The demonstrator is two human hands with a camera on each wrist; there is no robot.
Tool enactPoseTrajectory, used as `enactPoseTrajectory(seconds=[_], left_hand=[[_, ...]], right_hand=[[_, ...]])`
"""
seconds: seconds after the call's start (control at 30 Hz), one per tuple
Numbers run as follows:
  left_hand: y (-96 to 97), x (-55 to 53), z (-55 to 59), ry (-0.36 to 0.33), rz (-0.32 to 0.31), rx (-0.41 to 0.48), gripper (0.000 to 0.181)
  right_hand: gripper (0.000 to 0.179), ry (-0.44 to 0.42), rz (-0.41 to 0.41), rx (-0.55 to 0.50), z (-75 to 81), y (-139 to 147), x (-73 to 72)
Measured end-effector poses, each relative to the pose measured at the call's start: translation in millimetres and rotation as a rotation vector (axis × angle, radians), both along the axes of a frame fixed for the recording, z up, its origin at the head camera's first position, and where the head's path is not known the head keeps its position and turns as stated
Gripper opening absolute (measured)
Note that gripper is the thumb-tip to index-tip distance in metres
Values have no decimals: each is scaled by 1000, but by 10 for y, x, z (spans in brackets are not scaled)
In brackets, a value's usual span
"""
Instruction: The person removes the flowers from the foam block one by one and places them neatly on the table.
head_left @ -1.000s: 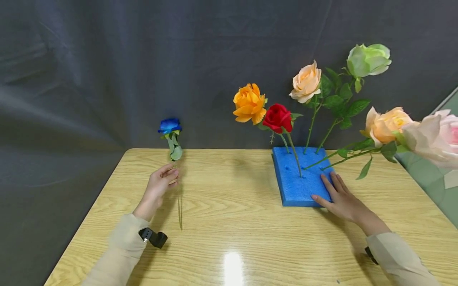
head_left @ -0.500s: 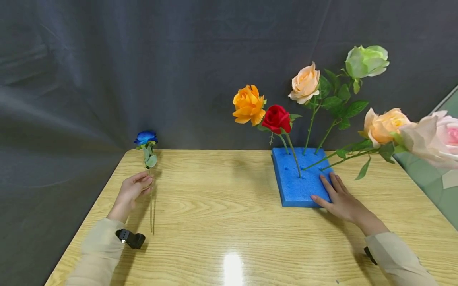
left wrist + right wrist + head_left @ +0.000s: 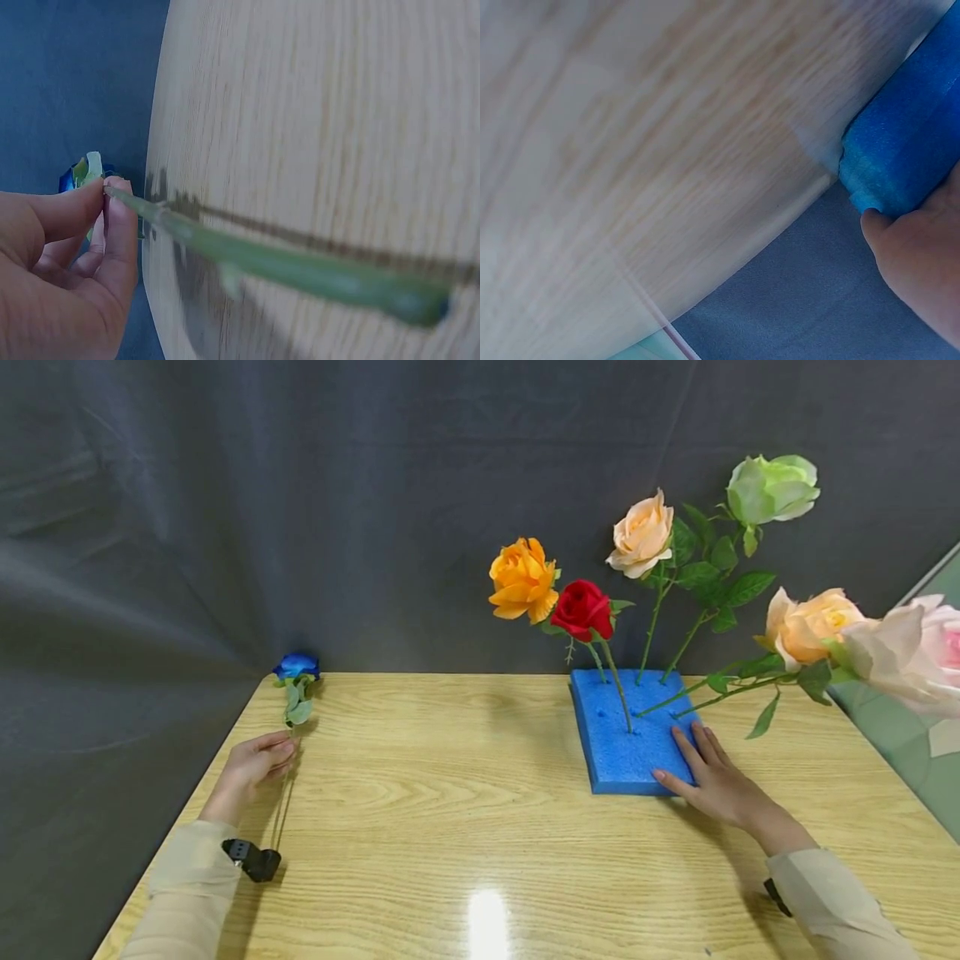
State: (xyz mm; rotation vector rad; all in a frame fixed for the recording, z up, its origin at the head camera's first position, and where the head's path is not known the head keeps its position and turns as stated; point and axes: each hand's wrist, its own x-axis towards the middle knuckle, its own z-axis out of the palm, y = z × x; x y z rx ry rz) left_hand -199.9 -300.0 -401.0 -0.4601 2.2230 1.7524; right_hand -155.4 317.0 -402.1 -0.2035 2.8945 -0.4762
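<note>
At the far left of the table, my left hand point(image 3: 251, 767) pinches the green stem point(image 3: 300, 271) of a blue rose point(image 3: 297, 666) between thumb and fingertips. The bloom lies toward the back edge and the stem's cut end points back toward me. My right hand point(image 3: 712, 781) rests with spread fingers on the front right corner of a blue foam block point(image 3: 630, 764). Standing in the block are an orange rose point(image 3: 523, 581), a red rose point(image 3: 582, 610), a peach rose point(image 3: 642, 535), a pale green rose point(image 3: 772, 489) and others leaning right.
A yellow-peach rose point(image 3: 810, 625) and a pale pink rose point(image 3: 918, 647) lean out over the table's right side. Small holes dot the foam. A dark curtain point(image 3: 420, 510) hangs behind the wooden table point(image 3: 450, 777).
My left hand has carried the blue rose to the left and lowered it toward the table's left back corner. My right hand has stayed on the foam block.
</note>
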Motion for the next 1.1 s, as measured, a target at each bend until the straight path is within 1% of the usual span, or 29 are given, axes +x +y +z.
enactPoseTrajectory(seconds=[0.13, 0.27, 0.4, 0.5, 0.57, 0.73, 0.87, 0.97, 1.1], left_hand=[[-50, -12, 1, -7, 17, 17, 59], [-109, -16, -7, -16, 1, 24, 60], [-145, -24, -24, -29, -11, 10, 59], [-149, -31, -34, -48, -2, -5, 59], [-150, -37, -44, -54, 3, 8, 60], [-143, -49, -67, -43, -6, 18, 60], [-145, -50, -90, -23, -24, -45, 58], [-156, -42, -105, -22, -32, -86, 58], [-152, -34, -106, -45, -13, -98, 58]], right_hand=[[88, 1, -5, -6, -4, 4, 22], [88, 4, -6, -8, -1, 6, 37], [89, 10, -6, -14, 8, 2, 37], [88, 14, -7, -16, 12, 1, 30], [88, 16, -7, -16, 13, 3, 26], [88, 18, -4, -16, 16, 4, 29], [88, 19, -1, -19, 28, -3, 35], [88, 16, 2, -24, 30, -3, 37], [88, 11, 7, -38, 14, 7, 40]])
